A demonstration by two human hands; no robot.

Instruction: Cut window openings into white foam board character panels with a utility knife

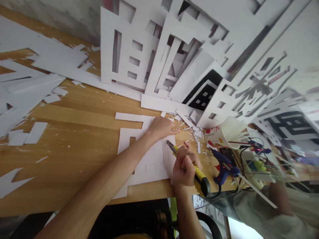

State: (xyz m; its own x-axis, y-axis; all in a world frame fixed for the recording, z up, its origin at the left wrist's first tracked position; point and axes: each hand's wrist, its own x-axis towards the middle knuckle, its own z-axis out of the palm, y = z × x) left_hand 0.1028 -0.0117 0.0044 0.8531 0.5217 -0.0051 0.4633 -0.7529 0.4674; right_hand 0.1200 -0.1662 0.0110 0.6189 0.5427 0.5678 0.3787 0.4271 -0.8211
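Observation:
A white foam board sheet point(139, 157) lies on the wooden table, with a small rectangular hole near its left side and faint outlines of further rectangles. My left hand point(160, 127) presses down on its upper part, thumb stretched out to the right. Its fingertips are partly hidden behind the hand. My right hand point(185, 166) is wrapped round a yellow and black utility knife point(199, 174). The knife's tip points up and left, over the board's right part near a long line. Whether the blade touches the board I cannot tell.
Upright white cut-out panels point(124, 53) stand along the back. Thin offcuts point(191, 124) litter the table behind the board. To the right are a paper cup point(219, 136), a blue glue gun point(225, 167) with cables and a person's sleeve point(264, 205). More white sheets point(59, 56) lie left.

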